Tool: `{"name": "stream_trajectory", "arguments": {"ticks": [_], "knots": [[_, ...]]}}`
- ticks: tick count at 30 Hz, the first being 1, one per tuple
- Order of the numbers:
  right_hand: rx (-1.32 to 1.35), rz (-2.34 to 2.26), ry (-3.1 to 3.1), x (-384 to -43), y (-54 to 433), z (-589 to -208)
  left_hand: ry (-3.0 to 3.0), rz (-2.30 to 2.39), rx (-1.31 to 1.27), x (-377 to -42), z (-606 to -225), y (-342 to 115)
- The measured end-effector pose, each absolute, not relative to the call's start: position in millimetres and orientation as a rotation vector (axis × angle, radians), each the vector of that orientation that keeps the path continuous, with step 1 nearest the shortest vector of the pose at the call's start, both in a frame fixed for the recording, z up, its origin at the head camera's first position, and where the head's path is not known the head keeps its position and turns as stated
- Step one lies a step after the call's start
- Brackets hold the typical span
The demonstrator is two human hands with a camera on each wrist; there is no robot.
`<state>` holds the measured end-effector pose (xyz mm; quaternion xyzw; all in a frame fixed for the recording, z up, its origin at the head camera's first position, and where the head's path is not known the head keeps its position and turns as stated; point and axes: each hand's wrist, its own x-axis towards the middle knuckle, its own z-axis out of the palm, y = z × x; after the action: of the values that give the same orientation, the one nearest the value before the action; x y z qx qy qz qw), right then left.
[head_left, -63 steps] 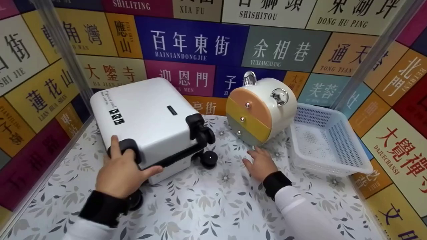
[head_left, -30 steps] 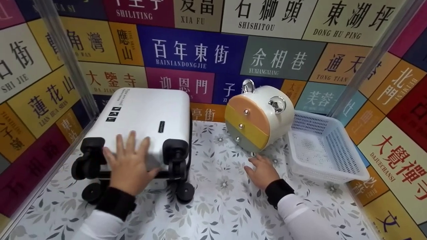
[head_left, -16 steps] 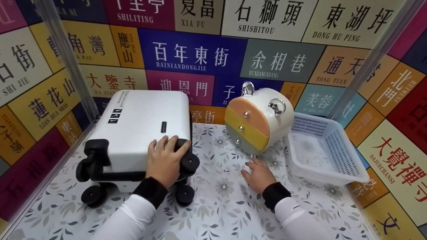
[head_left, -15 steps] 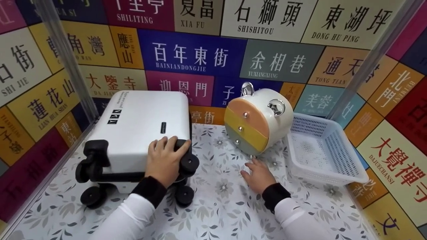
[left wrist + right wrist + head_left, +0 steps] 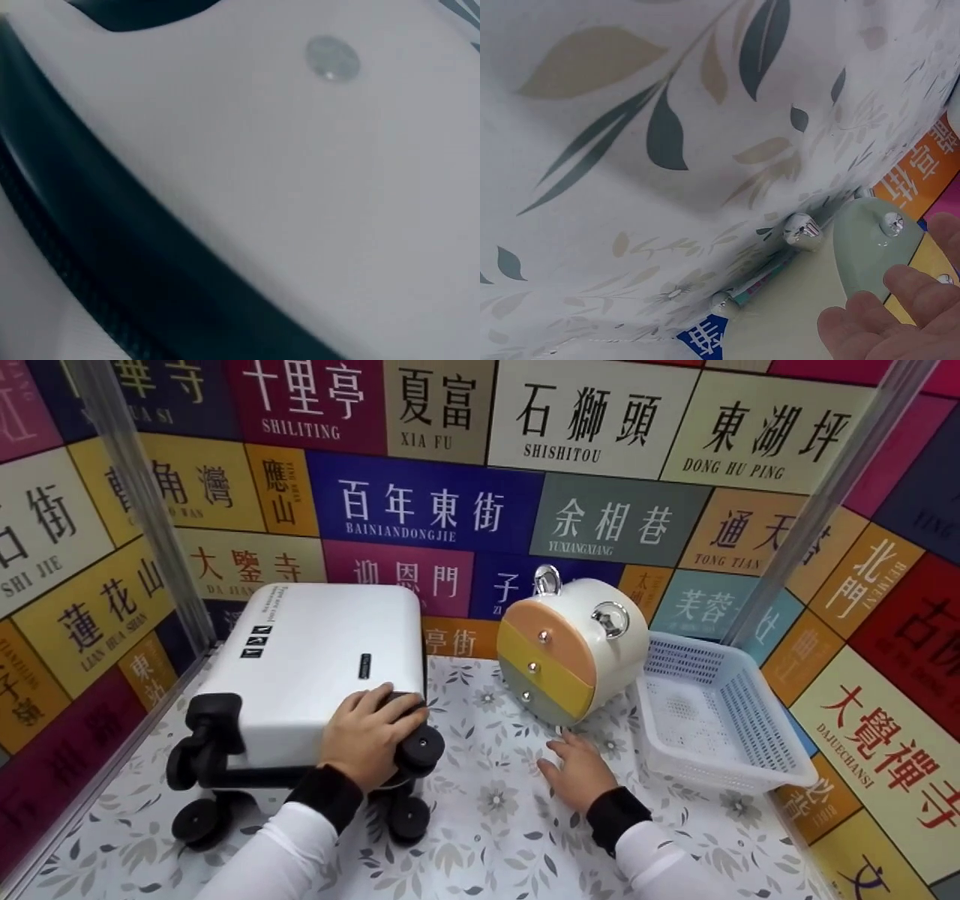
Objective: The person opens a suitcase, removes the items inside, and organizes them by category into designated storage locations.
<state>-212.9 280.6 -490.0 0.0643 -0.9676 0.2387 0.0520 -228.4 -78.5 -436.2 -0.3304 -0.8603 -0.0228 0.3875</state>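
Observation:
A white suitcase [image 5: 330,637] lies flat on the left, black wheels toward me. My left hand [image 5: 367,735] grips its right front corner, fingers curled over the upper black wheel [image 5: 420,751] mount; the thumb is hidden. The left wrist view shows only the suitcase's white end [image 5: 262,172] and dark seam, no fingers. Right of it stands a rounded cream drawer box [image 5: 615,660] with chrome ears and orange, yellow and grey-green drawers with silver knobs. My right hand [image 5: 581,769] rests loosely on the tabletop in front of the box, fingers [image 5: 907,322] relaxed and holding nothing.
A white perforated plastic basket [image 5: 757,720] stands right of the drawer box. A leaf-patterned white cover [image 5: 487,847] spreads over the tabletop. Colourful sign-printed walls [image 5: 427,502] with clear corner posts close in the back and sides.
My left hand has gone from the suitcase's near corner across to its right wheel. The suitcase has turned so its wheels face me. My right hand has stayed; the head view tilts up slightly.

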Motion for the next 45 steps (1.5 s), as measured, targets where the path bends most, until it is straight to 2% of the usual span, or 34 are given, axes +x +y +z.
{"name": "stream_trajectory", "arguments": {"ticks": [22, 26, 35, 45], "knots": [[0.329, 0.709, -2.857, -212.4, 248.1, -489.7, -2.153, -0.075, -0.939, -233.3, -435.2, -16.1], [0.357, 0.750, -2.892, -209.3, 231.2, -486.2, -2.203, -0.059, -0.905, -224.6, -442.4, -26.6], [0.482, 0.827, -2.898, -194.7, 200.4, -491.3, -2.167, -0.026, -0.866, -215.6, -476.3, -90.8], [0.506, 0.923, -2.895, -198.5, 182.3, -484.2, -2.134, 0.053, -0.859, -224.8, -461.4, -86.3]]}}
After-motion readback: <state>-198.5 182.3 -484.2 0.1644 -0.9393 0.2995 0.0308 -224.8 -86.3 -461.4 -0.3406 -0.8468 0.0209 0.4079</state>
